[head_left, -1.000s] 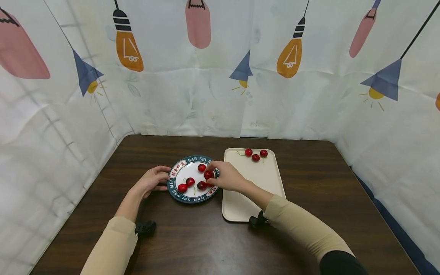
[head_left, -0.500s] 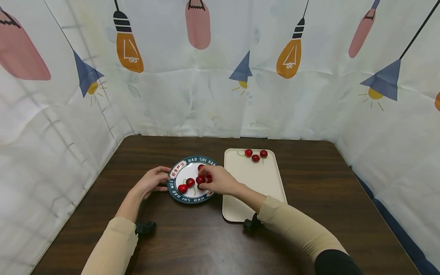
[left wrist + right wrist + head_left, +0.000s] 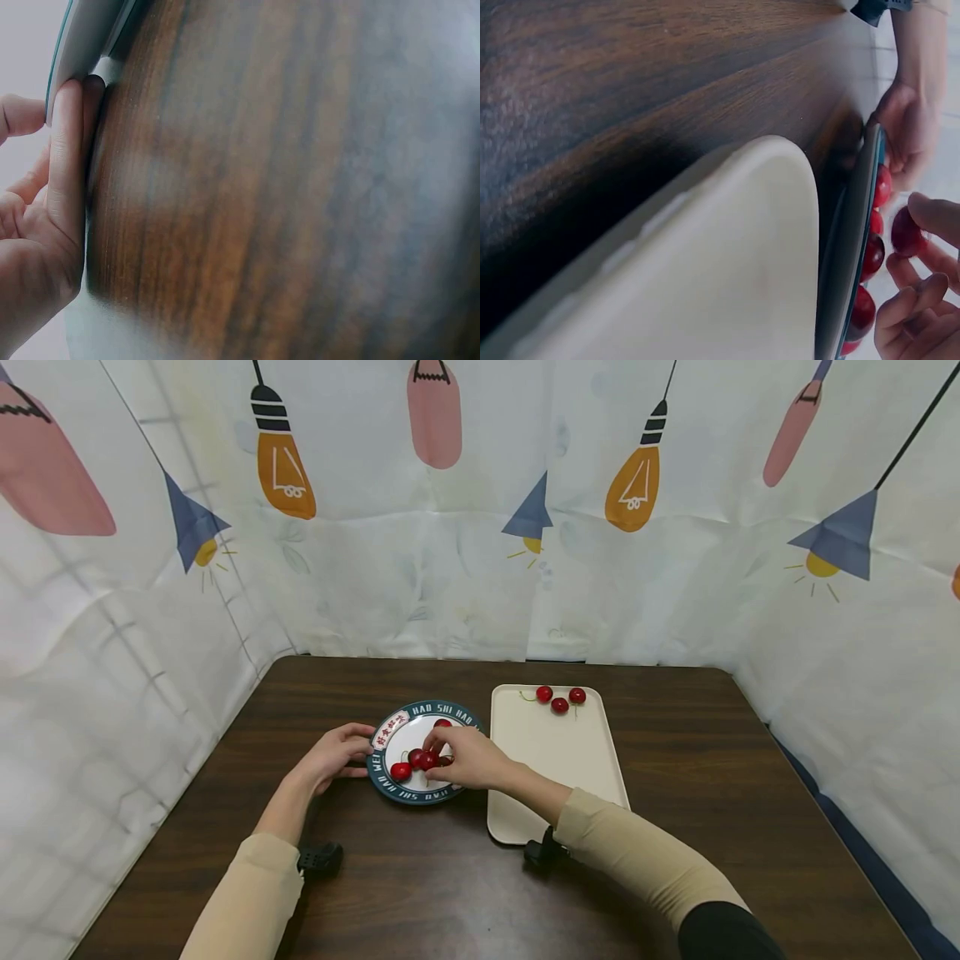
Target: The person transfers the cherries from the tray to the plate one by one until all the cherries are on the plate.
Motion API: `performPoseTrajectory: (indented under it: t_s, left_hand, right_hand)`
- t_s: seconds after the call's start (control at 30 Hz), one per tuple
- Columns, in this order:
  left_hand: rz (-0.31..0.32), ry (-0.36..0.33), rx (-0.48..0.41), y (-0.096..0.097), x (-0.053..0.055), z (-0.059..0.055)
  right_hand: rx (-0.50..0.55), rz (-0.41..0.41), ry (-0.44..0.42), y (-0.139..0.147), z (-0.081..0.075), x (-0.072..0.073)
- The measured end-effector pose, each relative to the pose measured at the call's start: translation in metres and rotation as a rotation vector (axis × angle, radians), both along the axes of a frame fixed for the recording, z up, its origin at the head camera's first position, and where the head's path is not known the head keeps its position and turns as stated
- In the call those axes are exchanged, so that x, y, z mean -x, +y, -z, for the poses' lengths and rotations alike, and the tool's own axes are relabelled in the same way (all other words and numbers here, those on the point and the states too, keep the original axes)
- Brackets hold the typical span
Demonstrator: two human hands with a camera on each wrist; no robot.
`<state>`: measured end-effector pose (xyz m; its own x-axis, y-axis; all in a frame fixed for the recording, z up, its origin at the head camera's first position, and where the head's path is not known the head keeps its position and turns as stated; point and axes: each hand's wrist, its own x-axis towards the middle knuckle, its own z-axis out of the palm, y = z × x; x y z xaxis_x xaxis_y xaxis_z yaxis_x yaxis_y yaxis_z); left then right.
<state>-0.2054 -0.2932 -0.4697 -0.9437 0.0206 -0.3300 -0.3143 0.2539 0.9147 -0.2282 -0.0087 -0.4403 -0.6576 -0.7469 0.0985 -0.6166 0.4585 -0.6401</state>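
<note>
Over the plate, right fingers pinch a cherry, axis unclear

Head view faces dn; wrist views share plate.

Hands at plate, red cherries, cream tray, brown table

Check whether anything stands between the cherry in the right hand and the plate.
Possibly: other cherries lie on the plate close to the held cherry. The right wrist view shows it raised above the plate, but whether one lies directly beneath cannot be told.
</note>
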Motion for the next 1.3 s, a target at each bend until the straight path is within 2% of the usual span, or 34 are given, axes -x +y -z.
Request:
performPoseTrajectory:
  t_s: [0.33,0.57,0.77,1.3]
  left_hand:
    - [0.002,0.01,0.003,0.0,-0.001,0.0]
    - [0.0,0.005,0.001,-0.001,-0.001,0.002]
    - [-0.002,0.005,0.001,-0.002,0.0,0.003]
    - [0.004,0.004,-0.006,-0.001,-0.001,0.001]
  right_hand:
    - [-0.007,0.001,0.042,0.009,0.001,0.001]
    - [0.005,0.028,0.03,0.028,0.003,0.01]
    - [0.003,0.077,0.022,0.051,0.003,0.019]
    - [0.026,0.212,0.079,0.107,0.005,0.038]
